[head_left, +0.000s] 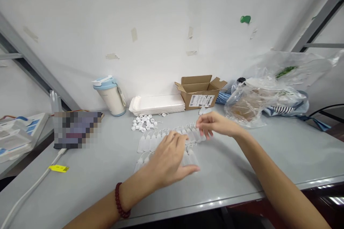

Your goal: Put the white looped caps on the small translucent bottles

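Two rows of small translucent plastic bottles with thin curved tips lie flat on the grey table. My left hand is over the middle of the nearer row, palm down. Its fingers stretch forward, the thumb stands apart, and it hides several bottles beneath. At the right end of the farther row, my right hand has its fingers bent around the tip of the last small bottle. Behind the rows is a loose heap of white caps.
Along the wall stand a tumbler, a stack of white flat packs and an open cardboard box. A clear plastic bag lies at the right. A pixelated device with a white cable is at the left.
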Tool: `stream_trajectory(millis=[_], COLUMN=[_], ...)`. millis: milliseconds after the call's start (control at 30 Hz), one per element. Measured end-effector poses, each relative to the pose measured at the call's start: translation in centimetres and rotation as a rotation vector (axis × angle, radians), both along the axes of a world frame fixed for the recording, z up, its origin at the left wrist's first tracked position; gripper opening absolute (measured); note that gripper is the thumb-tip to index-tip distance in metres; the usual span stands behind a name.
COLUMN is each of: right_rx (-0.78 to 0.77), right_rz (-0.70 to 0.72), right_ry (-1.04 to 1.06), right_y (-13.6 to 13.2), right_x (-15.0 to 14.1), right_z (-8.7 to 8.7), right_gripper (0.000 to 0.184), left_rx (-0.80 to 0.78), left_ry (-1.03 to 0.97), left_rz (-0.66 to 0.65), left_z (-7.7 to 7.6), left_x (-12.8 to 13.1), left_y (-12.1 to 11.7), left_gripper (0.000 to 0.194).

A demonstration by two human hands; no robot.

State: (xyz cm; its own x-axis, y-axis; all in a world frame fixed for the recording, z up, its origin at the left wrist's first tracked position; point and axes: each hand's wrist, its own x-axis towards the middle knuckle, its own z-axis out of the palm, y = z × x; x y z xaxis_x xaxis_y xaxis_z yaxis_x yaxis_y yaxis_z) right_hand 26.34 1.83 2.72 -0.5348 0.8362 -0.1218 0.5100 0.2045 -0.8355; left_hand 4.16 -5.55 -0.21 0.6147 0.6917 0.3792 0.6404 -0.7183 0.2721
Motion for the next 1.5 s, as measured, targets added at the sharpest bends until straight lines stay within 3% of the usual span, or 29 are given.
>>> stream_trajectory(millis=[67,133,200,267,300,467,667,833,1133,1500], right_rx=[0.241,0.494,0.664,0.737,0.749,0.709,0.627,0.597,0.58,0.563], right_rz=[-0.256,-0.427,-0.438,-0.377,-0.356,-0.335,-0.373,-0.351,-0.349,-0.31], right_ry=[-0.011,-0.174,-0.348,-0.449,-0.498,-0.597,-0.655,-0.667,-0.673,-0.68], right_y=[1.3,2.9,4.4,5.6,6.1,7.2,7.0,6.6,6.7,6.6], right_x=[0.8,1.6,2.6,3.6,4.0,5.1,4.5,3.9,3.9,4.0], right_z=[-0.7,-2.0,-3.5,-4.9,-5.4,-6.8,-6.7,-6.3,-6.4,-6.2], right_gripper=[0.018,0.013,0.025,0.04,0.045,0.052,0.045,0.033,0.032,0.032], left_rx=[0.046,0.069,0.062,0.002,-0.045,-0.047,-0.024,-0.013,0.0,0.041], left_ry=[-0.058,-0.08,-0.008,0.167,0.283,0.424,0.539,0.56,0.576,0.565], left_rz=[0.097,0.213,0.294,0.368,0.417,0.487,0.408,0.42,0.317,0.412], left_z=[0.4,0.7,1.0,1.1,1.1,0.8,0.4,0.4,0.7,0.6], left_x=[-1.0,-2.2,-3.4,-4.3,-4.5,-4.3,-3.0,-2.6,-1.9,-1.9], left_y=[1.4,3.6,6.3,9.1,10.4,14.2,14.7,14.7,14.1,14.0], left_gripper=[0.044,0.025,0.018,0.019,0.024,0.026,0.023,0.026,0.027,0.027])
